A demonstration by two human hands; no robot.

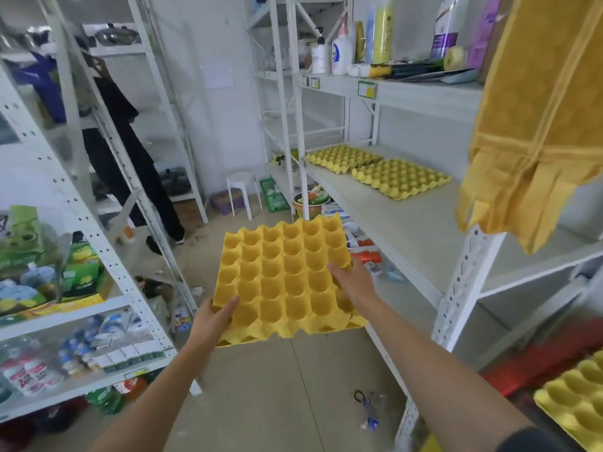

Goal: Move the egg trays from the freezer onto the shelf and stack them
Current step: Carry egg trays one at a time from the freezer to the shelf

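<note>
Out over the aisle floor, short of the shelf point(408, 223), I hold one yellow egg tray point(287, 282) level. My left hand point(213, 316) pinches its near left corner, thumb on top; my right hand point(354, 282) clasps the right edge. Two more trays point(375, 168) lie side by side at the shelf's far end. I judge it light, stiff but crushable, so edge grips suit.

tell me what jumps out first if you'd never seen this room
A bright yellow egg tray fills the centre, held over the floor by the left hand at its near corner and the right hand on its right edge. Beyond it, two more yellow trays lie side by side on the white shelf to the right. A yellow towel hangs at upper right.
</note>
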